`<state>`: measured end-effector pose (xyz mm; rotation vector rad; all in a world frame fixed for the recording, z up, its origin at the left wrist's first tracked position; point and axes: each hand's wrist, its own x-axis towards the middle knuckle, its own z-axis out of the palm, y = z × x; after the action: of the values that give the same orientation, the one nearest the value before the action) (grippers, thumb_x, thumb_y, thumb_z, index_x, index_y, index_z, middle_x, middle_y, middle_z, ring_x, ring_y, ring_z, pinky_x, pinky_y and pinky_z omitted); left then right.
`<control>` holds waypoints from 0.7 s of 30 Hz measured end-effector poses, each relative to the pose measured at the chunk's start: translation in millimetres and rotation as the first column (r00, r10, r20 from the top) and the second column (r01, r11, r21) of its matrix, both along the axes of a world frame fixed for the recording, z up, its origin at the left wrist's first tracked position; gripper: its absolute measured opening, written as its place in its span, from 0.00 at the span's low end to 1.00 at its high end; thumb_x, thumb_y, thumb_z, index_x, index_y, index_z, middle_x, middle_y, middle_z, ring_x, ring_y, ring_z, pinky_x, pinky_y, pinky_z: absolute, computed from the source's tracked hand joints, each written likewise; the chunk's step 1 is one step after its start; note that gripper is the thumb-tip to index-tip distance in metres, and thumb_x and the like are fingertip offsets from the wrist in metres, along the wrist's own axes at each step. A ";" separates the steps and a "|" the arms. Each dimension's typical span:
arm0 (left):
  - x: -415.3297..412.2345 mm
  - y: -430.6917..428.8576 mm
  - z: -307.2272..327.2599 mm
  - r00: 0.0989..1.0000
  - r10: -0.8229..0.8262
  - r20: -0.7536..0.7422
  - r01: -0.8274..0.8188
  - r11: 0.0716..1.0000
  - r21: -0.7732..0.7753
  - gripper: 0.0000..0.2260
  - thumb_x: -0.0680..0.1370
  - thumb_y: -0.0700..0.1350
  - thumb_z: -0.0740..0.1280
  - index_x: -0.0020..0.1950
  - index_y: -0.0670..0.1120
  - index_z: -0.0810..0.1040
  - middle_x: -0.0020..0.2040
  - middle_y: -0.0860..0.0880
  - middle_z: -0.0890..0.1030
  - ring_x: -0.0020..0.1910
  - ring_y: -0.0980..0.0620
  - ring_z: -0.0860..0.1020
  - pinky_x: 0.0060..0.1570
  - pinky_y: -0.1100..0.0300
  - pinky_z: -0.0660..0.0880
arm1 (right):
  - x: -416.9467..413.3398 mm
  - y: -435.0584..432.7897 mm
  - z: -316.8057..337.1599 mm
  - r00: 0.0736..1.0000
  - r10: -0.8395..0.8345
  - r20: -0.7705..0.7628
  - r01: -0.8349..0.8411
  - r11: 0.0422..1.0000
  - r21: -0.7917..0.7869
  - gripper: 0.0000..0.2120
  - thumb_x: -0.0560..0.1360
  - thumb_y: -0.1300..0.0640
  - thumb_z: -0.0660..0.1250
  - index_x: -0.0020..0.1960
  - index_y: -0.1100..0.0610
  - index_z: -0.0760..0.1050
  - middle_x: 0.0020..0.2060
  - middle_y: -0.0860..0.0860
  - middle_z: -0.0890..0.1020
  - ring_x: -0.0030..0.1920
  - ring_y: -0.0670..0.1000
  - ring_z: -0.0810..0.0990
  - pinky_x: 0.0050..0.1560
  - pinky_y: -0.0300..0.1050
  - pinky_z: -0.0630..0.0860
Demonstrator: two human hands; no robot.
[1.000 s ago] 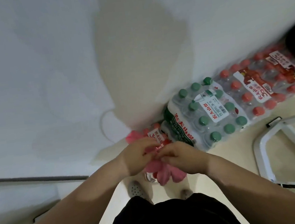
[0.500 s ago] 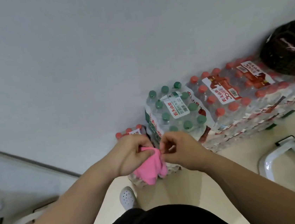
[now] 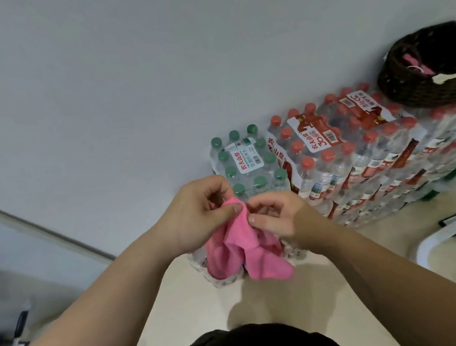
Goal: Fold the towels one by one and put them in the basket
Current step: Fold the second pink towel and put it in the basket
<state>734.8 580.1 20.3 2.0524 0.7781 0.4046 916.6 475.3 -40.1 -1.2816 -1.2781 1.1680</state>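
Note:
A small pink towel [image 3: 245, 245] hangs crumpled in front of me, at chest height. My left hand [image 3: 200, 213] pinches its top edge between thumb and fingers. My right hand [image 3: 275, 215] pinches the same edge right beside it, so the two hands almost touch. The lower part of the towel dangles loose in folds. A dark woven basket [image 3: 416, 91] stands at the far right on top of stacked water bottles, with a pink towel [image 3: 414, 63] inside it.
Shrink-wrapped packs of water bottles, green-capped [image 3: 248, 162] and red-capped [image 3: 340, 145], are stacked against the grey wall behind the towel. A white frame [image 3: 439, 239] stands on the beige floor at the right. Dark objects lie at the lower left.
The view has swung right, bringing the basket into sight. My hands stayed together on the pink towel, and more of it now hangs open below them.

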 end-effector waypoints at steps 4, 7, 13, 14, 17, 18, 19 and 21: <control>2.4 -5.4 1.3 0.998 -0.013 0.054 0.016 0.999 -0.049 0.08 0.76 0.39 0.72 0.40 0.45 0.74 0.32 0.49 0.78 0.28 0.54 0.72 0.32 0.54 0.73 | -3.7 -2.1 8.5 0.999 0.014 0.038 -0.013 1.000 -0.023 0.04 0.76 0.62 0.72 0.44 0.62 0.79 0.35 0.52 0.80 0.37 0.48 0.78 0.41 0.40 0.75; 1.5 -3.7 -0.4 0.993 -0.005 0.117 0.020 0.992 -0.127 0.09 0.77 0.37 0.71 0.41 0.42 0.72 0.29 0.49 0.74 0.25 0.54 0.70 0.28 0.62 0.68 | -4.0 -5.6 3.3 0.988 -0.033 0.148 0.047 0.994 -0.096 0.07 0.73 0.61 0.75 0.43 0.62 0.77 0.35 0.52 0.78 0.36 0.48 0.77 0.37 0.43 0.76; -9.5 10.9 -13.7 0.997 -0.067 0.035 0.067 0.998 -0.006 0.10 0.76 0.39 0.71 0.40 0.46 0.72 0.31 0.51 0.72 0.27 0.59 0.68 0.28 0.65 0.67 | 8.9 -31.3 1.3 0.948 -0.084 0.306 0.154 0.965 -0.214 0.07 0.71 0.61 0.77 0.44 0.62 0.80 0.33 0.48 0.80 0.32 0.42 0.80 0.34 0.34 0.75; -10.9 12.2 -17.3 0.997 -0.083 -0.006 0.083 0.996 0.030 0.09 0.75 0.39 0.71 0.40 0.45 0.71 0.31 0.49 0.73 0.25 0.60 0.68 0.25 0.67 0.67 | 12.5 -36.1 1.8 0.945 -0.059 0.320 0.140 0.962 -0.236 0.06 0.71 0.60 0.78 0.43 0.59 0.81 0.33 0.47 0.81 0.33 0.43 0.81 0.35 0.35 0.75; -10.1 12.1 -32.9 0.982 -0.121 -0.142 0.148 0.970 0.192 0.11 0.75 0.41 0.71 0.39 0.46 0.70 0.31 0.48 0.74 0.26 0.58 0.70 0.26 0.62 0.68 | 21.7 -48.4 3.2 0.915 0.015 0.404 0.109 0.953 -0.282 0.09 0.74 0.54 0.76 0.37 0.48 0.79 0.30 0.44 0.75 0.31 0.44 0.73 0.35 0.37 0.68; -7.6 10.3 -38.2 0.979 -0.116 -0.166 0.153 0.960 0.235 0.11 0.75 0.42 0.71 0.38 0.47 0.69 0.31 0.50 0.74 0.28 0.57 0.69 0.29 0.59 0.68 | 23.4 -52.1 2.8 0.911 0.038 0.411 0.099 0.946 -0.307 0.09 0.74 0.53 0.75 0.37 0.47 0.78 0.30 0.44 0.73 0.32 0.45 0.71 0.35 0.39 0.66; -4.7 7.3 -42.3 0.980 -0.111 -0.165 0.150 0.957 0.249 0.12 0.75 0.43 0.71 0.38 0.48 0.68 0.30 0.51 0.73 0.30 0.57 0.68 0.32 0.57 0.66 | 24.1 -55.8 2.3 0.910 0.067 0.409 0.081 0.939 -0.333 0.09 0.75 0.51 0.74 0.38 0.47 0.77 0.31 0.44 0.73 0.33 0.45 0.70 0.36 0.41 0.65; 4.6 -2.7 -44.5 0.983 -0.133 -0.126 0.157 0.965 0.209 0.14 0.75 0.44 0.71 0.37 0.49 0.67 0.30 0.53 0.71 0.31 0.56 0.67 0.33 0.57 0.66 | 23.8 -62.0 -0.2 0.913 0.117 0.391 0.036 0.931 -0.362 0.06 0.73 0.47 0.72 0.40 0.45 0.76 0.33 0.42 0.74 0.36 0.46 0.72 0.40 0.44 0.67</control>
<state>739.4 577.3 -24.2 2.3377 0.6670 0.3064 940.3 413.3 -40.3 -1.8568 -1.4322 1.2477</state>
